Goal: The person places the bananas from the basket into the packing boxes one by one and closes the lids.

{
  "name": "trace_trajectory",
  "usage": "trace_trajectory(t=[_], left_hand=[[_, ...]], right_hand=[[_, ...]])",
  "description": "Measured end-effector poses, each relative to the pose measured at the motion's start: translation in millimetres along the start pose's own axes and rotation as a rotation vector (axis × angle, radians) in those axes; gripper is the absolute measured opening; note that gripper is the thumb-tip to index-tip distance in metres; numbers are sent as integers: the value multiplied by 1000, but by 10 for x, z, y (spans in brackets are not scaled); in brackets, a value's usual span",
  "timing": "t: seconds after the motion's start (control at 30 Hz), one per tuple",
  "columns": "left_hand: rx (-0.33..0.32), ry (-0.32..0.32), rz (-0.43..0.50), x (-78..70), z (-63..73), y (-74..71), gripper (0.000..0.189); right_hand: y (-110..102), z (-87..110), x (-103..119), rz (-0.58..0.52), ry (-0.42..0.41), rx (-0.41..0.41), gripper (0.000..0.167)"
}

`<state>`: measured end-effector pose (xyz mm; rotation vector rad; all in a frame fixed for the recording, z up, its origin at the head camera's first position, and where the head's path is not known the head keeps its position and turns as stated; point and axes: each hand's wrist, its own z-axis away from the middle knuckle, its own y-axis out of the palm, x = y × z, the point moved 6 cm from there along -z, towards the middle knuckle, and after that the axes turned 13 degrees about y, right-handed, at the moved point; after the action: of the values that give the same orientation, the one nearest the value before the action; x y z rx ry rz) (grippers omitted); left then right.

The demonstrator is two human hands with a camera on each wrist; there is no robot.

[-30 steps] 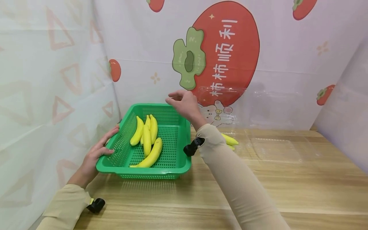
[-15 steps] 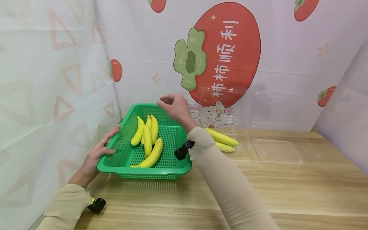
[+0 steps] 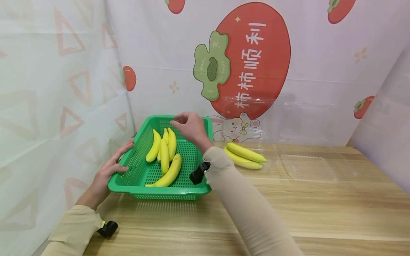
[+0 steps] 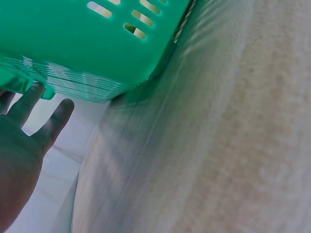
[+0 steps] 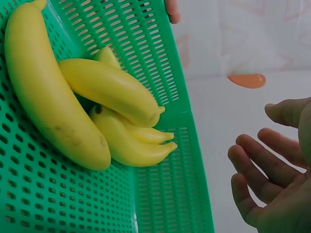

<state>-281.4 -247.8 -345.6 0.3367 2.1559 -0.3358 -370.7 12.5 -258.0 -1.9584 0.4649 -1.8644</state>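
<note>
A green perforated basket point(image 3: 189, 190) stands on the wooden table with several yellow bananas point(image 3: 164, 156) inside. My left hand point(image 3: 109, 170) grips its left rim, the thumb over the inner wall and the fingers outside. In the left wrist view, fingers of the left hand point(image 4: 29, 131) show along the basket's outer side. My right hand point(image 3: 191, 128) hovers over the basket's back right part, holding nothing. In the right wrist view, the right hand point(image 5: 272, 179) has loosely bent fingers, apart from the basket wall point(image 5: 192, 145) and the bananas point(image 5: 112, 92).
Two bananas point(image 3: 246, 153) lie side by side on the table, right of the basket. Farther right sits a clear plastic clamshell container point(image 3: 307, 169), its lid raised against the back cloth. A patterned white cloth point(image 3: 64, 106) hangs along the left side.
My right hand has moved left and down, from the basket's back right corner to over its inside. The two bananas on the table have come into fuller view. My left hand stays on the rim.
</note>
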Motion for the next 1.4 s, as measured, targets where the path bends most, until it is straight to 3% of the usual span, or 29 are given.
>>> trace_trajectory(t=[0.2, 0.47, 0.57, 0.73, 0.8, 1.0, 1.2, 1.4], left_hand=[[4, -6, -3, 18, -5, -4, 73], [-1, -31, -22, 21, 1, -10, 73], [-1, -30, -20, 22, 2, -2, 73], [3, -30, -14, 25, 2, -9, 73], [4, -31, -12, 24, 1, -16, 73], [8, -22, 2, 19, -16, -11, 73], [6, -12, 0, 24, -9, -14, 74], [19, -4, 27, 30, -5, -9, 75]], right_hand=[[37, 7, -47, 42, 32, -11, 31], [129, 21, -100, 146, 150, 21, 35], [154, 20, -101, 194, 185, 19, 25], [205, 18, -62, 259, 241, 39, 59], [212, 31, -59, 277, 275, 34, 61], [204, 82, -73, 274, 336, 37, 50], [277, 114, -145, 308, 365, 106, 20], [383, 110, -234, 392, 379, 159, 19]])
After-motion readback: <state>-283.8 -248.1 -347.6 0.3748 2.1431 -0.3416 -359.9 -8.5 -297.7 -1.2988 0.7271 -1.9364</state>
